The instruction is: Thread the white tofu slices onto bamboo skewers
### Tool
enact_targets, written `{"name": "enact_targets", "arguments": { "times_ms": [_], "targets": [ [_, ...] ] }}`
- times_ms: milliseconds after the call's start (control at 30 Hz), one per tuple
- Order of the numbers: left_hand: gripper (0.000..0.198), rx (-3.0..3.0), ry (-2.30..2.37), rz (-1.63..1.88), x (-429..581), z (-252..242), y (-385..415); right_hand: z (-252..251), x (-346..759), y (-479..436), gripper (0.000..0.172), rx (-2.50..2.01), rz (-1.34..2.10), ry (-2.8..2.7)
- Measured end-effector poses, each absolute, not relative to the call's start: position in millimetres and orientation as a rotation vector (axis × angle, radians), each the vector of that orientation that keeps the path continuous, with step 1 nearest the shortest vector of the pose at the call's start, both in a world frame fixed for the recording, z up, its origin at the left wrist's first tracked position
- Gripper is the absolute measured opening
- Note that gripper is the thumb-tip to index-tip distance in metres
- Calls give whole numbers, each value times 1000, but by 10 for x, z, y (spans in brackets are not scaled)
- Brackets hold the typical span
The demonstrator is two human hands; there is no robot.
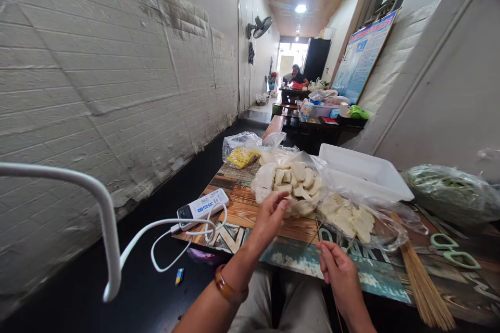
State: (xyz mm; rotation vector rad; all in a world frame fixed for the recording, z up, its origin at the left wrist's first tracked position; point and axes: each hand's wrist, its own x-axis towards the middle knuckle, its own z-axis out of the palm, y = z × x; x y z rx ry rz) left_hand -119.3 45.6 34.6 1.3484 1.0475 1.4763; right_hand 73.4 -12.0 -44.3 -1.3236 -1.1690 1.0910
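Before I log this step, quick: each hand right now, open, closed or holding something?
Left hand: partly curled at the bag of pale slices; grip cannot be told.
Right hand: closed, fingers pinched together; whether they hold anything cannot be told.

Pale slices point(297, 171) (uneven) fill an open bag point(262, 181).

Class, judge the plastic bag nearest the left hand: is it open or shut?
Open: the plastic bag gapes wide, with pale slices showing uncovered near the left hand.
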Motion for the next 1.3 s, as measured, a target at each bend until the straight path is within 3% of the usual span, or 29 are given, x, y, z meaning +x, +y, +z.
{"name": "enact_targets", "arguments": {
  "times_ms": [200, 733, 833, 1033, 1167, 1300],
  "targets": [
    [29, 1524, 1340, 1721, -1424, 219, 709, -514, 772, -101, 44, -1318, 1172, -1130],
    [17, 1981, 1931, 1309, -1268, 583, 1103, -490, 790, -115, 45, -1318, 1187, -1183],
    [6, 1931, 1882, 1395, -1275, 561, 1137, -464, 785, -122, 46, -1319, 1188, -1189],
    [4, 1703, 1695, 1626, -1370, 542, 1132, -462, 792, -120, 48, -1324, 1186, -1185],
    [23, 1486, 1482, 1676, -1383, 579, 998, -463, 790, -127, 47, -1321, 1181, -1175],
    [31, 1027, 963, 1509, -1296, 621, 703, -417, 771, -161, 48, -1310, 1178, -1130]
  ]
}}
